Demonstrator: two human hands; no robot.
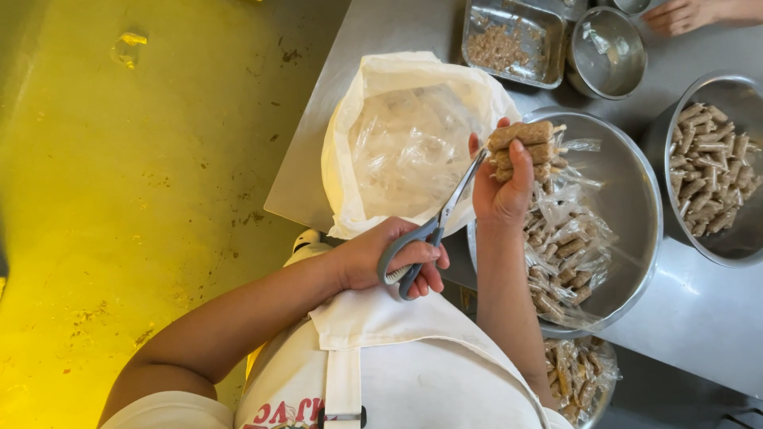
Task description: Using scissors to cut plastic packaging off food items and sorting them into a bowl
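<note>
The left hand [397, 258] is closed through the grey handles of a pair of scissors [435, 225], whose blades reach up and to the right until their tips meet the right hand. The right hand [502, 184] is clamped on a small bundle of brown sticks [523, 147], thumb over the front and fingers behind, held above the near-left part of the bench [691, 314]. Just under that hand sits a large steel bowl [632, 199] holding clear plastic packets of the same brown sticks [564, 254]. To its left, at the bench's left edge, stands a white bag [373, 87] lined with clear plastic, its mouth open. Another steel bowl [743, 99] at the right edge is filled with loose, unwrapped sticks. Toward the far edge are a shallow steel tray [548, 20] with brown crumbs and a small round steel bowl [608, 52]. Another person's hand [679, 14] rests at the far right corner. A white apron [413, 357] covers the person's front.
</note>
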